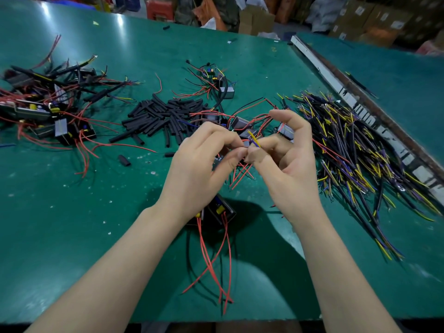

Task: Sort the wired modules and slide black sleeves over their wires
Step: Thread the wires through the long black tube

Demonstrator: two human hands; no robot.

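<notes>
Both hands meet mid-tabletop: left hand [204, 159] and right hand [283, 162] pinch yellow and purple wire ends [254, 140]. One module [219, 209] lies below the wrists. Black sleeves [163, 116], too many to count, heap at 11 o'clock.

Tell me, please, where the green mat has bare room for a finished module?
Bare green mat lies near-left, below the tangled red-wired modules, and far-centre beyond the black sleeve pile. It's crowded around both hands and the right-hand yellow-and-purple wire heap.
</notes>
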